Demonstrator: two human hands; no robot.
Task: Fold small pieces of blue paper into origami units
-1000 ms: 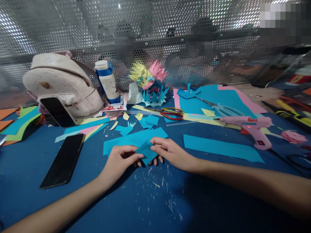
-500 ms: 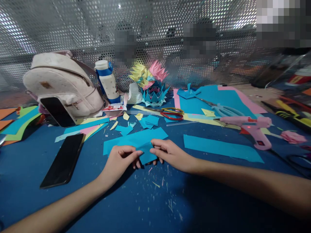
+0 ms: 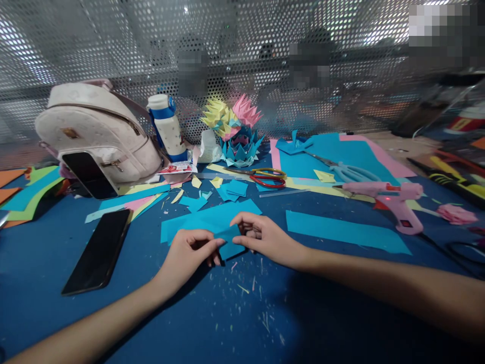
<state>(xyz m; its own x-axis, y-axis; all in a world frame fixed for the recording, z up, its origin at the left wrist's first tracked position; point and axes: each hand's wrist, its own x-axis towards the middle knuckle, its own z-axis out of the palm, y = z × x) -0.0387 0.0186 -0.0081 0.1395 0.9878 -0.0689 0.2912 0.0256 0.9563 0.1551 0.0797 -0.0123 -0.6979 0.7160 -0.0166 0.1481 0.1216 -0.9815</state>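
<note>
Over on the far left, orange, green and blue paper sheets lie on the blue table (image 3: 159, 323), next to a pale backpack (image 3: 98, 126) with one phone (image 3: 90, 176) leaning upright against it. A second phone (image 3: 97, 253) lies flat nearer the camera, and a white-and-blue bottle (image 3: 166, 126) stands just beside the bag.

Now the middle: the left hand (image 3: 191, 248) is nearly closed, thumb and curled fingers pinching the left side of a small blue paper piece (image 3: 228, 234). That piece sits between the hands, above larger blue paper (image 3: 204, 216). Behind it come the folded paper flowers in yellow, pink and blue (image 3: 242, 146), then red-handled scissors (image 3: 268, 178).

Here's the right hand (image 3: 273, 241), partly open, forefinger and thumb apart, the thumb tip at the piece's right side; whether its tucked fingers grip anything, I cannot tell.

Further right, a long blue strip (image 3: 344, 231) lies flat, light-blue-handled scissors (image 3: 354, 173) rest behind, and a pink glue gun (image 3: 397, 199) lies near crumpled pink paper (image 3: 457, 214).
</note>
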